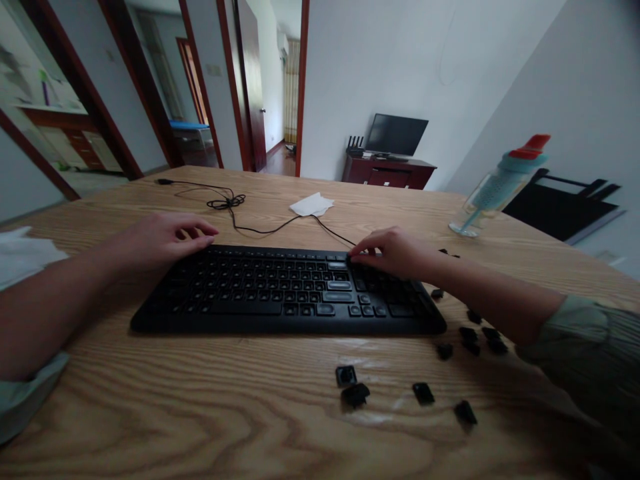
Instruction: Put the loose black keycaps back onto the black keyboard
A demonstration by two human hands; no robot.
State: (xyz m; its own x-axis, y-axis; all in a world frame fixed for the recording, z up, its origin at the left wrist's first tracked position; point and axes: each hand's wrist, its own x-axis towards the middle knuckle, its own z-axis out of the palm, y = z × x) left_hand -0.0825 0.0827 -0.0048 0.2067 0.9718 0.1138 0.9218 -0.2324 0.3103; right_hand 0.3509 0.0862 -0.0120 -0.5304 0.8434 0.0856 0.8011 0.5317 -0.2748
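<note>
Right hand (395, 253) hiding keyboard (280, 290) keys, fingers' grip unclear

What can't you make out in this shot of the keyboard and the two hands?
Head view:
- Right hand covers the keyboard keys beneath it; whether its grip holds a keycap cannot be told.
- Key legends: too small and dark to read.
- Some loose keycaps lie partly behind the right forearm.
- Left hand hides the keyboard's far left corner.
- Cable: whether its far end is plugged in is not shown.
</note>
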